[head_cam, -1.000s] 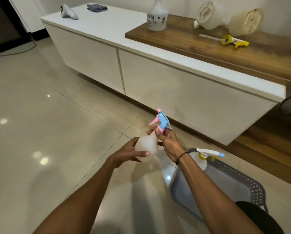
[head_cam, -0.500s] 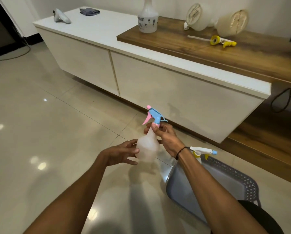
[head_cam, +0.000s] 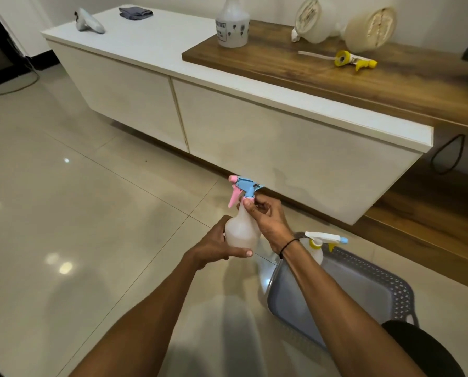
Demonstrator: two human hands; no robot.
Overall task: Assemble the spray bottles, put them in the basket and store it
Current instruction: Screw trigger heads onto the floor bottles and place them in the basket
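A translucent white spray bottle [head_cam: 241, 229] stands upright in both my hands above the floor. My left hand [head_cam: 216, 247] wraps its round body from below. My right hand [head_cam: 266, 220] pinches the neck collar under the blue and pink spray head [head_cam: 243, 187]. A grey perforated basket [head_cam: 398, 297] sits on the floor at the lower right. Inside it stands an assembled bottle with a white, yellow and blue spray head [head_cam: 323, 239]. On the wooden counter lie a loose yellow spray head [head_cam: 348, 59] with its tube and two bottles [head_cam: 371, 25] on their sides.
A long white cabinet [head_cam: 254, 123] runs across the back, with a wooden top [head_cam: 390, 80] at the right. An upright clear bottle [head_cam: 232, 25], a folded grey cloth [head_cam: 135, 12] and a grey device [head_cam: 88, 21] rest on it. Glossy tiled floor spreads to the left.
The bottle and both hands stay together while the view shifts. My right fingers have turned on the collar and the spray head's nozzle now points more to the left.
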